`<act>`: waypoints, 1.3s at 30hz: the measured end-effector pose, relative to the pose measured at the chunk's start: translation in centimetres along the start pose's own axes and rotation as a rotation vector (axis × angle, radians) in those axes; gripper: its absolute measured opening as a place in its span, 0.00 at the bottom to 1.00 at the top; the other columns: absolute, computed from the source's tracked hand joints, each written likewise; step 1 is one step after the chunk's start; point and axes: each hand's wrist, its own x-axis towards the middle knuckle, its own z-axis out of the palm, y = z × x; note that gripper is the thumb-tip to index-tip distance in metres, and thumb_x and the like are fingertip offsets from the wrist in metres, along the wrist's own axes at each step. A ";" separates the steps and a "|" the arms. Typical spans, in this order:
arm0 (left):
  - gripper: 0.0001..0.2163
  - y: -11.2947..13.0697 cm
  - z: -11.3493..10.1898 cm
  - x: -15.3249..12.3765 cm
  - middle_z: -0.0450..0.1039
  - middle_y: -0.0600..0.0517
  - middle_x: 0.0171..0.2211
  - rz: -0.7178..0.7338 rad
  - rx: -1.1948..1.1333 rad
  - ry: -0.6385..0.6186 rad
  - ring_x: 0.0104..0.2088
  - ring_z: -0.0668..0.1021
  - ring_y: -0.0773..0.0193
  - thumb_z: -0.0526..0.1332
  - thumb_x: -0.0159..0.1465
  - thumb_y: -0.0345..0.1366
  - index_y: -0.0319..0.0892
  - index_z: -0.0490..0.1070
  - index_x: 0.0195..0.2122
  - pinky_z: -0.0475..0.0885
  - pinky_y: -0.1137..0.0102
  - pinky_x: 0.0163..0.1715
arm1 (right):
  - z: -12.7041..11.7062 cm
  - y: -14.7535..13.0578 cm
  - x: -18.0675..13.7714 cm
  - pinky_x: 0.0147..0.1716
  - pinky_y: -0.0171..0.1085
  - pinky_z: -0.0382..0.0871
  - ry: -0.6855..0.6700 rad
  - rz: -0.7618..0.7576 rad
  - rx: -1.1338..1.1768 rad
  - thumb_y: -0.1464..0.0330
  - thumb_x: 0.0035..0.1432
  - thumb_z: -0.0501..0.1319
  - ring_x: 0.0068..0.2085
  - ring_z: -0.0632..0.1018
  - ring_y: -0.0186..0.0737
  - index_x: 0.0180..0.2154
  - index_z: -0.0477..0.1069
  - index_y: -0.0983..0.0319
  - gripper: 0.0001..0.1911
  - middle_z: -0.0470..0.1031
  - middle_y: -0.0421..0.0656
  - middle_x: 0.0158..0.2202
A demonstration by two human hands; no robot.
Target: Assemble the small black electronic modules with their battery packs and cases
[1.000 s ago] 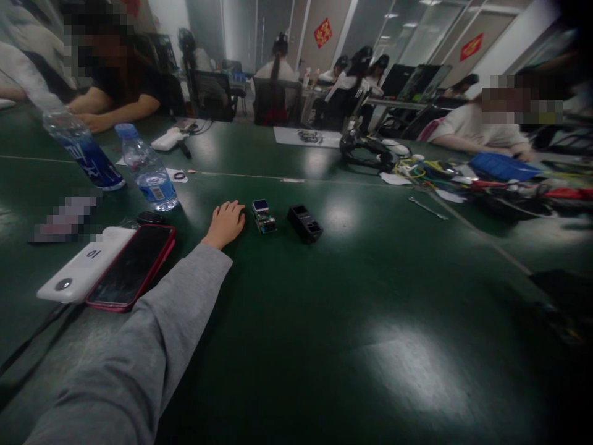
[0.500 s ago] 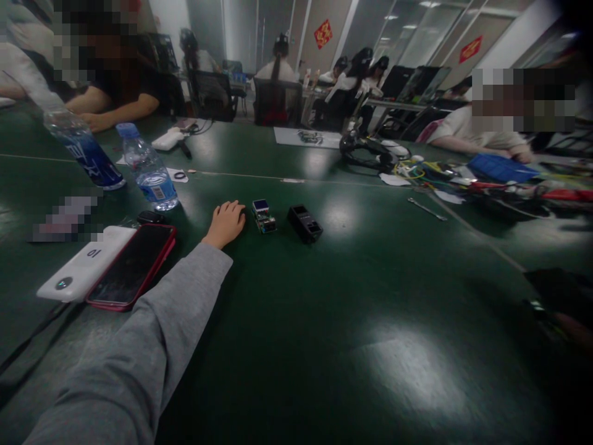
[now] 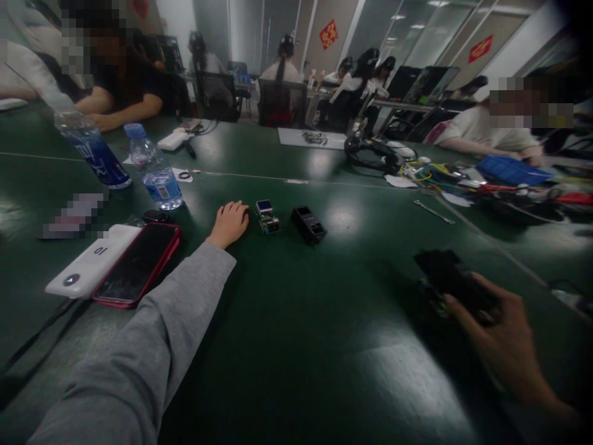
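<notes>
My left hand (image 3: 228, 224) lies palm down on the green table, its fingers loosely spread and nothing in them. Just right of its fingertips sits a small circuit board (image 3: 269, 224) with a little screen. Beside the board is a black plastic casing (image 3: 309, 224) with cut-outs, apart from both hands. At the right, my right hand (image 3: 503, 334) grips a dark, boxy object (image 3: 456, 278) above the table, thumb on its near side. Something greenish, perhaps a board, shows under that object; blur hides its details.
On the left lie a red-cased phone (image 3: 136, 264), a white power bank (image 3: 95, 259) with a strap, and two plastic bottles, one a clear water bottle (image 3: 160, 176). A wrench (image 3: 434, 212) rests at the right, before a pile of cables and a blue tray (image 3: 512, 170). People sit across the table.
My right hand has come farther into view from the right edge, carrying the dark boxy object leftward. My left hand stays put; the view has shifted slightly.
</notes>
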 end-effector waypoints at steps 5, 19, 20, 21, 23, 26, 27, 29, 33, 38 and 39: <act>0.20 -0.1 0.2 0.1 0.63 0.43 0.65 0.004 -0.004 0.023 0.65 0.64 0.49 0.47 0.71 0.40 0.42 0.66 0.61 0.59 0.49 0.64 | 7.5 -11.4 -2.1 0.46 0.51 0.75 -0.429 -0.349 0.364 0.56 0.63 0.62 0.49 0.75 0.51 0.63 0.58 0.53 0.30 0.67 0.50 0.55; 0.20 0.3 0.2 0.3 0.64 0.43 0.65 -0.031 0.012 0.004 0.65 0.64 0.48 0.49 0.70 0.38 0.42 0.66 0.60 0.58 0.49 0.63 | 17.0 -21.1 0.4 0.55 0.53 0.70 -0.272 -0.501 0.578 0.62 0.66 0.60 0.55 0.72 0.49 0.60 0.62 0.53 0.22 0.69 0.47 0.54; 0.20 0.3 0.2 0.3 0.64 0.44 0.65 -0.029 0.012 0.015 0.65 0.64 0.49 0.48 0.70 0.39 0.43 0.67 0.60 0.58 0.49 0.64 | 16.6 -20.4 0.3 0.55 0.53 0.71 -0.283 -0.525 0.568 0.62 0.65 0.61 0.54 0.73 0.49 0.59 0.63 0.54 0.22 0.70 0.47 0.53; 0.20 0.3 0.3 0.4 0.64 0.44 0.65 -0.026 0.012 0.020 0.65 0.64 0.49 0.48 0.71 0.39 0.43 0.67 0.60 0.58 0.49 0.64 | 16.2 -19.8 0.3 0.54 0.53 0.71 -0.305 -0.544 0.558 0.62 0.65 0.61 0.53 0.74 0.49 0.59 0.63 0.55 0.22 0.70 0.47 0.53; 0.19 0.2 0.3 0.3 0.64 0.44 0.65 -0.024 0.012 0.021 0.65 0.64 0.49 0.48 0.71 0.39 0.43 0.67 0.60 0.58 0.49 0.64 | 15.8 -18.7 0.2 0.51 0.53 0.73 -0.359 -0.525 0.529 0.60 0.64 0.62 0.52 0.75 0.50 0.58 0.63 0.56 0.23 0.71 0.49 0.53; 0.19 0.0 0.3 0.3 0.63 0.45 0.65 -0.019 0.009 0.010 0.65 0.64 0.50 0.48 0.71 0.40 0.43 0.66 0.60 0.58 0.49 0.64 | 15.7 -18.1 0.2 0.49 0.54 0.74 -0.404 -0.465 0.467 0.57 0.64 0.62 0.52 0.75 0.52 0.60 0.61 0.58 0.27 0.70 0.51 0.54; 0.19 0.0 0.3 0.3 0.63 0.45 0.65 -0.019 0.008 0.008 0.65 0.64 0.50 0.48 0.71 0.40 0.43 0.66 0.60 0.58 0.49 0.64 | 15.7 -18.1 0.2 0.49 0.55 0.74 -0.410 -0.488 0.433 0.56 0.64 0.62 0.51 0.75 0.53 0.60 0.61 0.58 0.27 0.70 0.52 0.54; 0.20 -0.1 0.3 0.3 0.63 0.44 0.66 -0.019 0.006 0.009 0.65 0.64 0.50 0.48 0.71 0.40 0.43 0.66 0.60 0.58 0.49 0.64 | 15.6 -18.5 0.1 0.47 0.55 0.74 -0.431 -0.593 0.335 0.57 0.65 0.60 0.50 0.74 0.54 0.60 0.62 0.58 0.25 0.70 0.52 0.51; 0.20 -0.2 0.4 0.4 0.63 0.44 0.65 -0.011 0.003 0.010 0.65 0.64 0.50 0.48 0.71 0.39 0.43 0.66 0.60 0.57 0.49 0.64 | 15.5 -19.2 -0.1 0.47 0.56 0.73 -0.565 -0.707 0.169 0.60 0.67 0.59 0.51 0.73 0.55 0.63 0.59 0.56 0.26 0.69 0.52 0.51; 0.20 -0.2 0.3 0.4 0.62 0.44 0.66 -0.014 0.001 -0.013 0.65 0.63 0.49 0.48 0.71 0.40 0.42 0.65 0.61 0.57 0.49 0.64 | 15.5 -19.1 -0.1 0.54 0.59 0.69 -0.675 -0.691 0.161 0.58 0.68 0.57 0.60 0.66 0.55 0.69 0.47 0.46 0.33 0.63 0.49 0.60; 0.20 -0.2 0.2 0.4 0.62 0.44 0.66 -0.014 -0.001 -0.014 0.65 0.63 0.49 0.48 0.71 0.40 0.42 0.65 0.61 0.57 0.49 0.64 | 15.6 -19.0 0.0 0.55 0.59 0.68 -0.700 -0.684 0.171 0.58 0.68 0.57 0.61 0.65 0.55 0.70 0.44 0.46 0.34 0.62 0.49 0.61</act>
